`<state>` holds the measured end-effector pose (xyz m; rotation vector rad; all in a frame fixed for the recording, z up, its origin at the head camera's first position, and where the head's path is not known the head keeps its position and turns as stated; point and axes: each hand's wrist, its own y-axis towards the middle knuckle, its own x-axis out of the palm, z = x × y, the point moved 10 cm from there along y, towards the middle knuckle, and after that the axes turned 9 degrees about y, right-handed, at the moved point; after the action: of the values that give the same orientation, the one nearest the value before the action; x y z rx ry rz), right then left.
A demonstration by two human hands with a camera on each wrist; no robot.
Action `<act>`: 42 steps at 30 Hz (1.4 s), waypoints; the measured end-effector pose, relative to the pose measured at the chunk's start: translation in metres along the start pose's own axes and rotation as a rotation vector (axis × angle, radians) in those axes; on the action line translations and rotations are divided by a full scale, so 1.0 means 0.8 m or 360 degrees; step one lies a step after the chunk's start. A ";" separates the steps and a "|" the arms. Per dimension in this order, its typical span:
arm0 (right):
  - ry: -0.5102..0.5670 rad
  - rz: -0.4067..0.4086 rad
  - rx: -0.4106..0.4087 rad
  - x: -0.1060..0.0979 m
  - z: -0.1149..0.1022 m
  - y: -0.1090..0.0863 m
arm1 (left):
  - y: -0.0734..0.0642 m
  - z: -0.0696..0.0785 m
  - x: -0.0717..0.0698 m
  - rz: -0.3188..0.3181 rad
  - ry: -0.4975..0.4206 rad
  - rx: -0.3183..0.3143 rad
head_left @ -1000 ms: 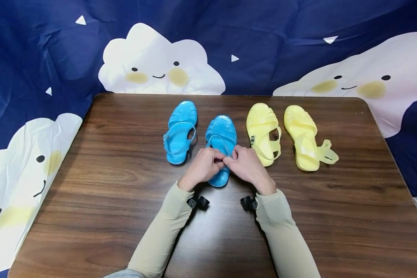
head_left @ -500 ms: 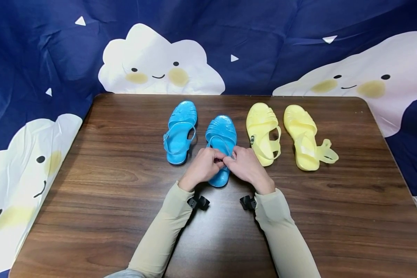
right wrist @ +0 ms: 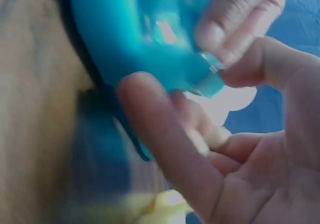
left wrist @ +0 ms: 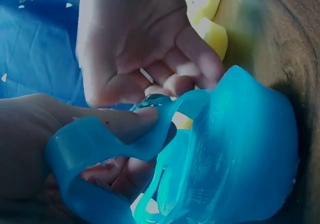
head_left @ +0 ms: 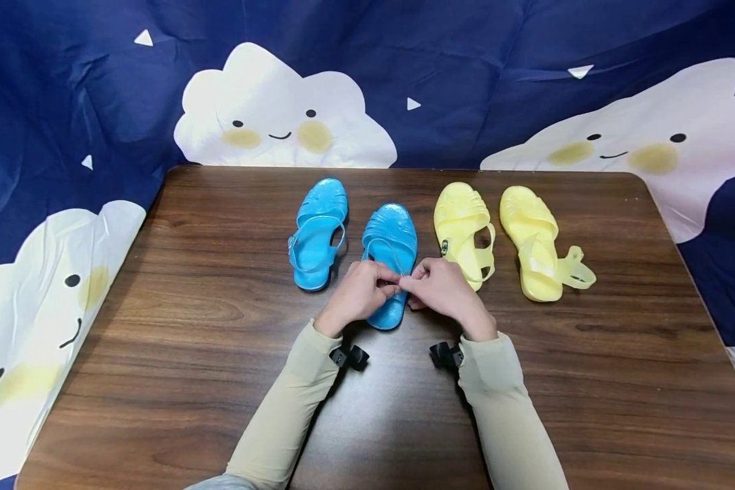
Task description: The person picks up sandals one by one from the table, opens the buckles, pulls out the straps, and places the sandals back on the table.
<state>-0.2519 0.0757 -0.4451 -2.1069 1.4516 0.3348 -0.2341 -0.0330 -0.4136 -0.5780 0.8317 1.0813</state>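
Note:
Two blue jelly sandals lie left of centre in the head view; both hands are over the nearer blue sandal (head_left: 390, 224). My left hand (head_left: 360, 289) pinches its ankle strap (left wrist: 85, 146) near the clear buckle (left wrist: 151, 101), the thumb lying along the strap. From the other side my right hand (head_left: 444, 289) has curled fingers at the same spot, a tip pressed against the buckle end of the strap, as the right wrist view shows. The other blue sandal (head_left: 322, 204) stands to the left with its strap looped round the heel.
Right of the hands stand two yellow sandals: one (head_left: 459, 204) with its strap looped, the other (head_left: 529, 211) with its strap flap (head_left: 577, 269) spread to the right. All rest on a brown wooden table (head_left: 190, 306). A blue cloud-print cloth (head_left: 441, 41) hangs behind.
My right hand has shifted slightly to the right and its wrist has turned a little. The left hand and the sandals have stayed in place.

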 end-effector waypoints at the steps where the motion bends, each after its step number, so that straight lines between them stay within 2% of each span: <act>1: 0.0022 0.0000 -0.0001 -0.002 -0.001 -0.001 | 0.000 0.000 0.000 -0.0002 -0.0004 0.0001; 7: -0.0059 0.0062 -0.0108 -0.012 -0.016 -0.010 | 0.001 -0.001 0.001 -0.0016 -0.0024 -0.0016; 13: -0.0161 0.0080 -0.0137 -0.008 -0.015 -0.006 | 0.001 0.002 0.001 -0.0003 -0.0015 0.0007; 24: -0.0172 0.0099 -0.0137 0.001 -0.012 0.000 | -0.001 0.001 -0.003 0.0010 -0.0002 -0.0002; 33: -0.0176 0.0057 -0.0173 0.002 -0.014 0.000 | -0.001 0.004 -0.004 -0.0018 -0.0006 0.0013; 37: -0.0187 0.0008 -0.0194 0.004 -0.014 -0.001 | -0.002 0.004 -0.001 -0.0077 -0.0085 0.0007; 42: -0.0186 -0.0061 -0.0195 0.006 -0.012 -0.003 | -0.004 0.001 0.009 -0.0217 -0.0267 -0.0058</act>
<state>-0.2487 0.0672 -0.4387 -2.1691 1.3528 0.5348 -0.2289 -0.0297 -0.4190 -0.5581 0.6188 1.0067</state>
